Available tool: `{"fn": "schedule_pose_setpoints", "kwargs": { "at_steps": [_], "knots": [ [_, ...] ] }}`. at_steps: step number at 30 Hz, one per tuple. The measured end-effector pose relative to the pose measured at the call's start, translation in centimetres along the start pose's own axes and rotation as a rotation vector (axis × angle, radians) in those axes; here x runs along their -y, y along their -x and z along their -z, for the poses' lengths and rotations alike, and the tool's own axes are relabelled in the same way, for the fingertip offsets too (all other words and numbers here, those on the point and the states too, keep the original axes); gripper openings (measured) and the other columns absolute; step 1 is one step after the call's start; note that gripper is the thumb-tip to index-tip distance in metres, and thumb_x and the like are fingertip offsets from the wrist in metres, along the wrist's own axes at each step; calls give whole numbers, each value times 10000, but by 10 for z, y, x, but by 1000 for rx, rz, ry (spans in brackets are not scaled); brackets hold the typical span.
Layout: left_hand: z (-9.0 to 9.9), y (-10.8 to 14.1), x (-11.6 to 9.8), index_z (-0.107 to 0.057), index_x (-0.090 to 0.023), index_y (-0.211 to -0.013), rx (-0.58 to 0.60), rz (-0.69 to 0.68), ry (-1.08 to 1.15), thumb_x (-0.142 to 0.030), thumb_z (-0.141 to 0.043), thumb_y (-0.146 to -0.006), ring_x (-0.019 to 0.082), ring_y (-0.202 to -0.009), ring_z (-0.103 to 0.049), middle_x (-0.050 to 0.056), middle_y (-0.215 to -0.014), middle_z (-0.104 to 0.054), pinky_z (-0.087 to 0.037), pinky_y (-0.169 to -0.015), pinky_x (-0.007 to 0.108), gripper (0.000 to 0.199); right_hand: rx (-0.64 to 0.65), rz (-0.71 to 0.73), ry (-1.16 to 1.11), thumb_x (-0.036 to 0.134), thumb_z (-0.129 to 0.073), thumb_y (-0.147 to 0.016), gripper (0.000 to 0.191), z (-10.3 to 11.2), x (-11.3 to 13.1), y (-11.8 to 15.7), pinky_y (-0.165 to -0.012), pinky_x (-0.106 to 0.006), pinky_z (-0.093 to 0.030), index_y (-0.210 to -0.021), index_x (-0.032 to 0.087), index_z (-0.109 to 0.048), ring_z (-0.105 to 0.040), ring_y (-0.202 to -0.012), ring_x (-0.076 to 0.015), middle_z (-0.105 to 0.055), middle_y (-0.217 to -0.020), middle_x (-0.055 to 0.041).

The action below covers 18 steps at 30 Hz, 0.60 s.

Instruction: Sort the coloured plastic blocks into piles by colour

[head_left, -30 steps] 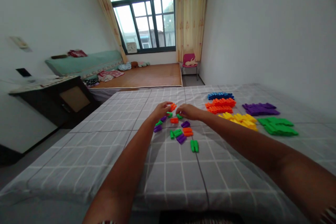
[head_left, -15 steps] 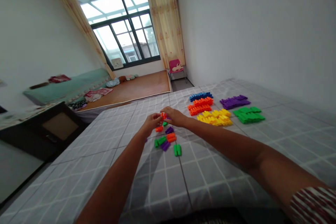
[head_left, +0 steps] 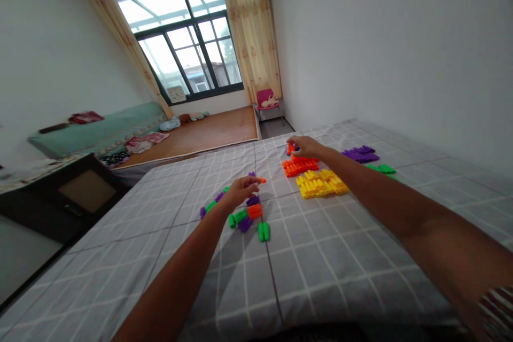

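Note:
My right hand (head_left: 308, 147) is closed on an orange plastic piece (head_left: 290, 148), just above the far end of the orange row (head_left: 300, 166). Behind it the blue row (head_left: 287, 152) is mostly hidden. My left hand (head_left: 243, 190) reaches over loose pieces, with a small orange piece (head_left: 262, 180) pinched at its fingertips. Beneath and nearer lie a purple piece (head_left: 252, 201), an orange pair (head_left: 254, 211), a green piece (head_left: 241, 216) and a green pair (head_left: 264, 232). More green and purple pieces (head_left: 211, 206) form a slanting line left of this hand.
Yellow pieces (head_left: 323, 184) lie grouped in front of the orange row. Purple pieces (head_left: 360, 154) and green pieces (head_left: 385, 169) sit farther right, partly behind my right forearm. All rest on a grey checked bedspread (head_left: 320, 262). A wall (head_left: 393, 37) borders the right side.
My hands were together over the loose pieces. My right hand has moved right and away to the orange and blue rows with an orange piece. My left hand has stayed near the loose pieces.

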<state>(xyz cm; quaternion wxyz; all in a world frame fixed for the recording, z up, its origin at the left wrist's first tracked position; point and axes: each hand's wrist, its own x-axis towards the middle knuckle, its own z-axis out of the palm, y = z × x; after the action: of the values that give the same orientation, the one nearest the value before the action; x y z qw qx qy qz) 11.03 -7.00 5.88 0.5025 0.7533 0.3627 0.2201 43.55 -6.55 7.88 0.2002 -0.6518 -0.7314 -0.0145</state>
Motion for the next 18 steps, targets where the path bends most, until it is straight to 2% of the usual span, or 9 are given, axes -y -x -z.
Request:
{"fn": "schedule_pose_setpoints", "kwargs": {
  "at_steps": [3,7,13,15,18],
  "knots": [
    [7,9,12,-668,-128,-1018,-8,-9,-45,-401,-666,-735,144,-741,-612,62,-899,-676,-487,-666,272,393,172,60,100,249,-680,-709,601,-6,3,-8,-868,-331,-440,-1294,202,-549,-561,-1107,-246,-670,-1168,-87],
    [25,26,30,-679,-133,-1007,-24,-16,-139,-398,-633,-751,157,-741,-620,59,-877,-695,-486,-678,279,370,315,154,148,271,-670,-715,565,-15,5,-4,-891,-381,-421,-1271,244,-574,-522,-1175,-271,-673,-1180,-72],
    [58,45,47,-679,-132,-1024,-75,8,-198,-447,-603,-763,211,-869,-645,93,-996,-713,-499,-724,305,416,320,182,267,328,-695,-697,532,-13,3,7,-859,-392,-425,-1221,269,-624,-503,-1197,-314,-661,-1199,-79],
    [64,46,47,-676,-124,-1034,-75,6,-256,-420,-585,-773,215,-868,-645,97,-996,-715,-504,-740,319,405,261,225,265,322,-686,-722,474,-11,15,7,-868,-394,-423,-1190,258,-646,-490,-1207,-316,-643,-1231,-90],
    [64,45,44,-693,-125,-1011,-32,-57,-414,-314,-549,-783,214,-883,-644,89,-989,-719,-499,-816,339,330,238,359,154,232,-615,-795,352,-16,53,7,-846,-339,-436,-1141,203,-670,-570,-1086,-257,-676,-1157,-100]
  ]
}}
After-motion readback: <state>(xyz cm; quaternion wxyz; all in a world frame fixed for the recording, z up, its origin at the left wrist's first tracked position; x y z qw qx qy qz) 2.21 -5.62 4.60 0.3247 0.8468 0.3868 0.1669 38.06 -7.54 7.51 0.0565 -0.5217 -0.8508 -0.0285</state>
